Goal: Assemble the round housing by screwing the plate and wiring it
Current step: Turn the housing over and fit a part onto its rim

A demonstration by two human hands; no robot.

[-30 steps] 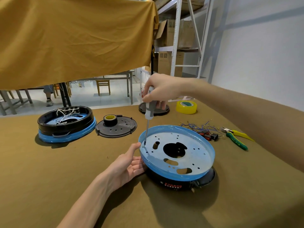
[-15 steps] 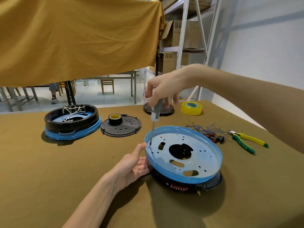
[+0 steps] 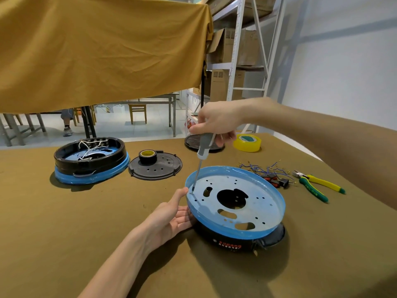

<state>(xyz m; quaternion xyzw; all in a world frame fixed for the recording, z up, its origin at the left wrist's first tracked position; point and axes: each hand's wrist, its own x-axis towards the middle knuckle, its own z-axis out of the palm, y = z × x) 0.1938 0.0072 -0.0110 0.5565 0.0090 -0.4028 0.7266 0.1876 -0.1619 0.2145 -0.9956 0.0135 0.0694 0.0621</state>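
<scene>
The round housing (image 3: 240, 237) sits on the desk (image 3: 64, 233) as a black shell capped by a blue-filmed metal plate (image 3: 253, 203), with a large dark opening at the plate's middle and small holes scattered around it. A screwdriver (image 3: 200, 160) stands nearly upright over the plate's left edge, its tip down in a hole just inside the rim. The right hand (image 3: 217, 121) holds the grey handle from above, fingers curled round its top. The left hand (image 3: 169, 216) rests against the housing's left side, fingers straight along the shell and thumb raised to the rim just beside the tip.

Whether a screw sits under the tip is too small to tell. The likely trouble from here is the tip slipping out of the hole: the shaft leans a little, and a sideways push could skate it across the film toward the thumb. The flat left hand only braces the housing, so a hard twist might turn the shell on the cloth.

Right of the housing lie loose blue wires (image 3: 264, 168) with small black parts, then green and yellow pliers (image 3: 315, 186). Beyond it sits a yellow tape roll (image 3: 247, 143). Left of it lie a black disc (image 3: 155, 167) carrying a small tape roll, and farther left a second housing (image 3: 90, 162).
</scene>
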